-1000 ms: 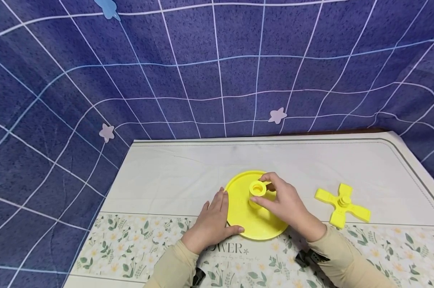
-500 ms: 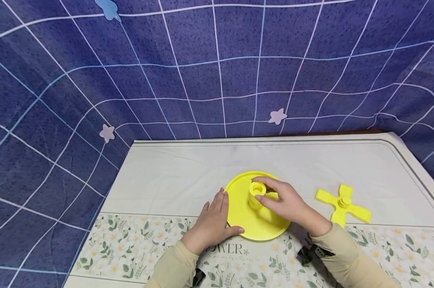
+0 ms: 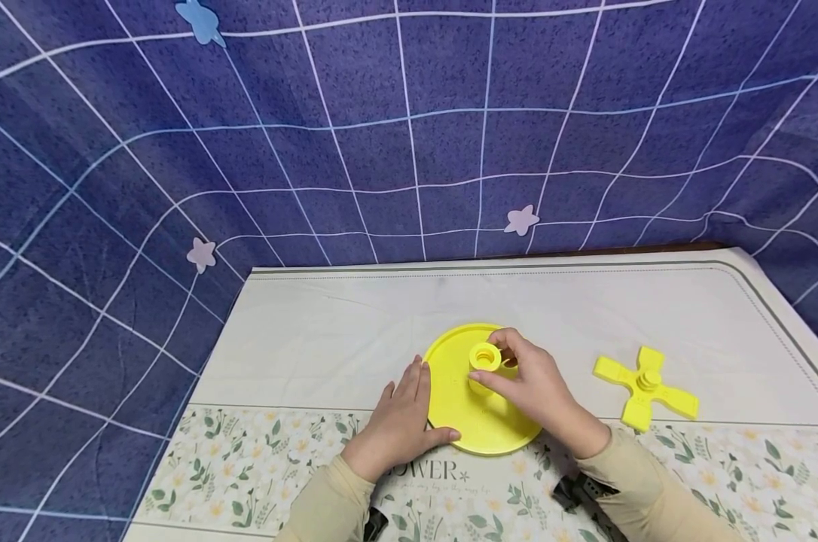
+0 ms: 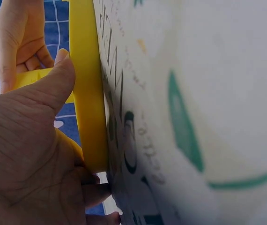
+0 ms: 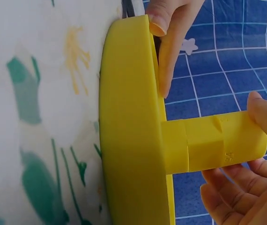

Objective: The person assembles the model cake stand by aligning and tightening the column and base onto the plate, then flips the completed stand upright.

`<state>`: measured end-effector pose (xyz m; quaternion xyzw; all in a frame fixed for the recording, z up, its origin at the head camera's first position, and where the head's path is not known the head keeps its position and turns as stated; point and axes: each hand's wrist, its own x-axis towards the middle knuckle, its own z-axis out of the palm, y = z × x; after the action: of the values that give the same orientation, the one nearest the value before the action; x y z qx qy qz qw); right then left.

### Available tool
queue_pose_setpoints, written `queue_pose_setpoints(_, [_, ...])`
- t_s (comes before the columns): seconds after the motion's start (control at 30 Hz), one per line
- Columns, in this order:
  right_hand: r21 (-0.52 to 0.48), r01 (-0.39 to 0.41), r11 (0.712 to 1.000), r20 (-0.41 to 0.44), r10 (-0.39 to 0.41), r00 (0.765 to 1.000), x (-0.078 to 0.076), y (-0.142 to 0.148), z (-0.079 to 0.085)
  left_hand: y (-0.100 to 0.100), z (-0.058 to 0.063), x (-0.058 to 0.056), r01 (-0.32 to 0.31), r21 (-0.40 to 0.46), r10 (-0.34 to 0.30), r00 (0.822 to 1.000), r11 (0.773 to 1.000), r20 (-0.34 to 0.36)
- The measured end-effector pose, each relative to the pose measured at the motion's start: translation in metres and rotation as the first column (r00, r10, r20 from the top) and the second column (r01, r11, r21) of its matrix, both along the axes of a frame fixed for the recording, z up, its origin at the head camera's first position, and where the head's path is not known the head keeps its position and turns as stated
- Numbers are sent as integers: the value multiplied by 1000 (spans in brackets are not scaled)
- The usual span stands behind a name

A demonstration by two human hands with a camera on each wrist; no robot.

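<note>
A round yellow plate with a low raised rim lies flat on the table. Upright from its middle stands a yellow hollow post, its round opening facing up in the head view. My right hand pinches the upper part of this post between thumb and fingers. At the plate's left edge, my left hand presses with fairly straight fingers, the thumb resting on the near rim. Off to the right lies a yellow four-armed cross piece with a ridged stub, resembling a screw thread, pointing up from its centre.
A white tablecloth with a floral band covers the table. Behind and to the left hangs a dark blue curtain with a grid pattern and stars. Both wrists wear black camera mounts.
Around the post, my right hand's fingers and thumb have turned one way and then back. The left hand, the plate and the cross piece stay in place.
</note>
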<state>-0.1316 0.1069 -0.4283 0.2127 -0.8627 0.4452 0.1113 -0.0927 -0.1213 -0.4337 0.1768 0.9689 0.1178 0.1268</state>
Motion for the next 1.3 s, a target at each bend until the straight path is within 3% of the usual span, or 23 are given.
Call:
queue_pose_setpoints(0.27, [16, -1, 1000, 6, 1, 1000, 0, 0, 2, 0, 0, 0, 1, 1, -1, 1000, 1000, -3])
queue_pose_setpoints(0.4, [-11, -92, 996, 3, 92, 996, -3, 4, 3, 0, 0, 0, 1, 3, -1, 1000, 1000, 1])
queue_pose_setpoints(0.57, [-65, -241, 968, 20, 242, 970, -7, 11, 5, 0, 1, 1, -1, 1, 1, 1000, 1000, 0])
queue_pose_setpoints(0.7, [-60, -286, 956, 49, 289, 956, -9, 15, 5, -1, 0, 1, -1, 4, 1, 1000, 1000, -4])
queue_pose_setpoints(1.0, [-72, -232, 970, 79, 238, 968, -8, 13, 3, -1, -1, 0, 1, -10, -1, 1000, 1000, 5])
queue_pose_setpoints(1.3, [-16, -142, 990, 22, 142, 990, -2, 7, 2, 0, 1, 0, 4, -9, -4, 1000, 1000, -5])
